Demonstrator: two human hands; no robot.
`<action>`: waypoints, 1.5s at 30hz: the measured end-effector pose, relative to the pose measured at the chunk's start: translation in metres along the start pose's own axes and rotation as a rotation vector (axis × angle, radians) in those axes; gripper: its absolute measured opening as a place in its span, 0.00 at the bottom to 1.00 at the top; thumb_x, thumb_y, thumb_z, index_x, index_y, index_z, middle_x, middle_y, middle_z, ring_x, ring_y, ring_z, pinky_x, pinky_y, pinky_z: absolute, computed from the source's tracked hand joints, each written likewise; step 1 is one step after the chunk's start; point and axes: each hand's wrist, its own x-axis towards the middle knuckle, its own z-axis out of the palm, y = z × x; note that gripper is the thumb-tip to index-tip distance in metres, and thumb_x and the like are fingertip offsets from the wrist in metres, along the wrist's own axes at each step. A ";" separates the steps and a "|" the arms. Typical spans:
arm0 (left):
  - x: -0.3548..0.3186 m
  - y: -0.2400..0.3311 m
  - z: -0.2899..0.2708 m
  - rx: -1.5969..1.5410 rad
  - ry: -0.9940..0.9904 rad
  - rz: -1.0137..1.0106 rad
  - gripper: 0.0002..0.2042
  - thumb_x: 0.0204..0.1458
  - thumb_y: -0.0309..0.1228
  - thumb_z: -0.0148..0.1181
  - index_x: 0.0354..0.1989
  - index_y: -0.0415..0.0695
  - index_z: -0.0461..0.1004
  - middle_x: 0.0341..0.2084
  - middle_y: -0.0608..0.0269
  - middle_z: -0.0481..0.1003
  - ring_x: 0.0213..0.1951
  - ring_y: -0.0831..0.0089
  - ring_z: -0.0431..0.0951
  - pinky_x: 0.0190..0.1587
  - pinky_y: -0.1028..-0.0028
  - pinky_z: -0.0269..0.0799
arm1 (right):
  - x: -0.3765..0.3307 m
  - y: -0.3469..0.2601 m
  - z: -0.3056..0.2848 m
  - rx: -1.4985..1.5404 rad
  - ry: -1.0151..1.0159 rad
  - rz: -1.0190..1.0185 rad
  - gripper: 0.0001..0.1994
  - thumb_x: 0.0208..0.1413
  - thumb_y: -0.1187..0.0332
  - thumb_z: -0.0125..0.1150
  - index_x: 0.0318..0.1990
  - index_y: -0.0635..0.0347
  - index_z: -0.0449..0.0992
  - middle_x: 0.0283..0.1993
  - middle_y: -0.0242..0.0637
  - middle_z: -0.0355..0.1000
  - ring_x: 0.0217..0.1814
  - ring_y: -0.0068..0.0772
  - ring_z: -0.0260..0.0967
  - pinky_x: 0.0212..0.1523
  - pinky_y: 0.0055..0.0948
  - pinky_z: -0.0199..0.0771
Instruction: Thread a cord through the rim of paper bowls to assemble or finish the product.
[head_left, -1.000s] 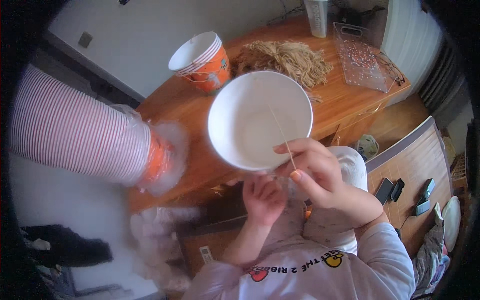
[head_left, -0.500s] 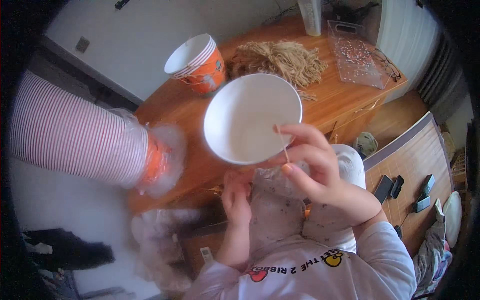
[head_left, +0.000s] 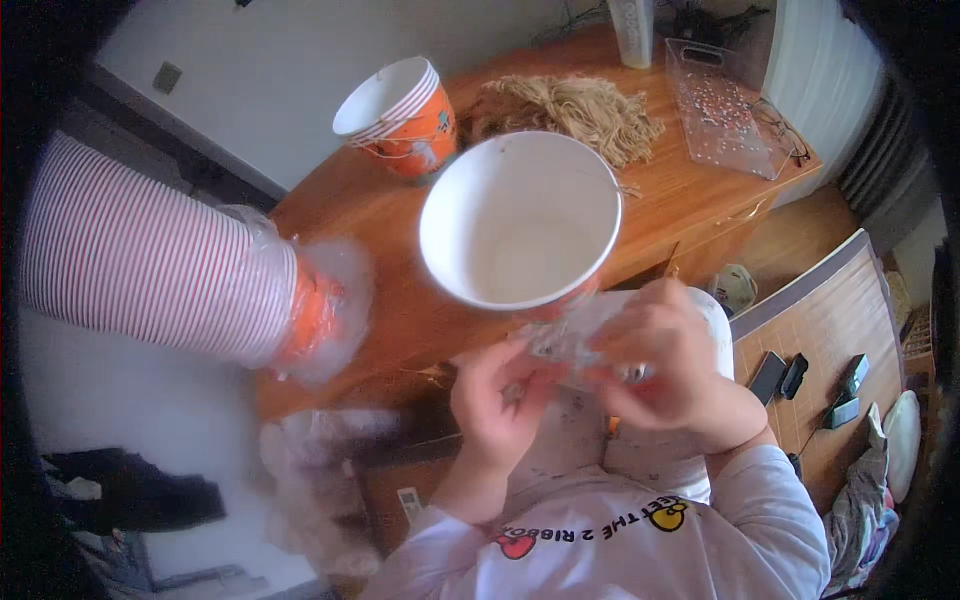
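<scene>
Lowered from the mouth of the white-lined paper bucket, the right hand now sits below that bucket's near rim, to the right; the left hand has drawn toward it. Both hands are curled and blurred; I cannot tell whether either pinches the thin strand, which no longer shows. Beyond the bucket, nested orange buckets stand to its left and a tan yarn bundle lies behind. With its base hidden, the bucket might tip if knocked, and a careless pinch could lose the strand.
</scene>
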 end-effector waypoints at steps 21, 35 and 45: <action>0.014 0.010 -0.009 0.417 -0.196 0.103 0.08 0.38 0.22 0.69 0.27 0.45 0.78 0.22 0.63 0.77 0.23 0.64 0.75 0.31 0.68 0.71 | 0.000 -0.008 0.022 0.294 0.009 0.406 0.18 0.38 0.70 0.78 0.31 0.58 0.71 0.30 0.32 0.71 0.33 0.29 0.71 0.29 0.26 0.71; 0.027 0.003 -0.004 0.263 -0.134 -0.065 0.09 0.56 0.27 0.59 0.25 0.37 0.74 0.21 0.65 0.77 0.25 0.81 0.75 0.29 0.79 0.69 | 0.001 0.000 0.012 0.300 0.146 0.347 0.16 0.48 0.72 0.66 0.41 0.63 0.66 0.37 0.38 0.67 0.36 0.30 0.63 0.38 0.26 0.63; 0.026 -0.005 0.001 0.205 -0.093 -0.140 0.07 0.57 0.24 0.58 0.26 0.37 0.74 0.21 0.66 0.77 0.25 0.82 0.74 0.30 0.80 0.70 | 0.006 0.000 0.012 0.231 0.160 0.286 0.12 0.46 0.75 0.64 0.37 0.62 0.68 0.38 0.39 0.70 0.38 0.38 0.66 0.41 0.32 0.62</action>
